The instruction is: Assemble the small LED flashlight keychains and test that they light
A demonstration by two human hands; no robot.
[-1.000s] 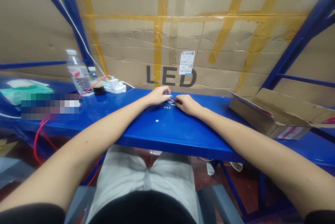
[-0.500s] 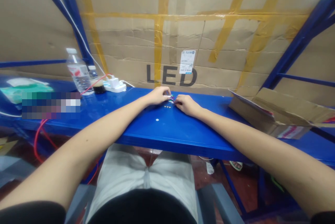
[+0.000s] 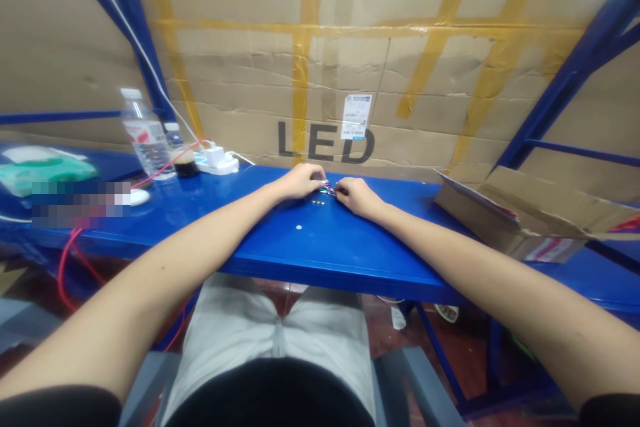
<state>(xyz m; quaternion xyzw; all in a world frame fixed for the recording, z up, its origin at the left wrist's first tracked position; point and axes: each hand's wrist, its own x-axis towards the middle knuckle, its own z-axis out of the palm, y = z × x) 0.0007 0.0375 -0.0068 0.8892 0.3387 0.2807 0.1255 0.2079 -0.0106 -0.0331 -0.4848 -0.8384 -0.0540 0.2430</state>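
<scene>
Both hands meet over the far middle of the blue table (image 3: 320, 254), their fingers bent inward. Between them lies a small cluster of shiny, purplish and silvery pieces (image 3: 327, 188), too small to name. My left hand (image 3: 303, 180) is closed, its thumb and fingertips at the cluster's left side. From the right, my right hand (image 3: 357, 196) pinches at the same cluster. Just below the fingers, several tiny metallic bits (image 3: 318, 202) lie in a short row. A small white round spot (image 3: 299, 227) shows nearer the front edge.
At the right stands an open cardboard box (image 3: 520, 214). Left are a water bottle (image 3: 145, 137), a small dark-liquid bottle (image 3: 185, 164), a white power strip (image 3: 217, 162) with cables, and a green packet (image 3: 45, 170). A large cardboard sheet (image 3: 240, 80) marked LED rises behind.
The whole view has shifted slightly. My fingers have moved a little around the shiny pieces, and both hands stay in the same place on the table.
</scene>
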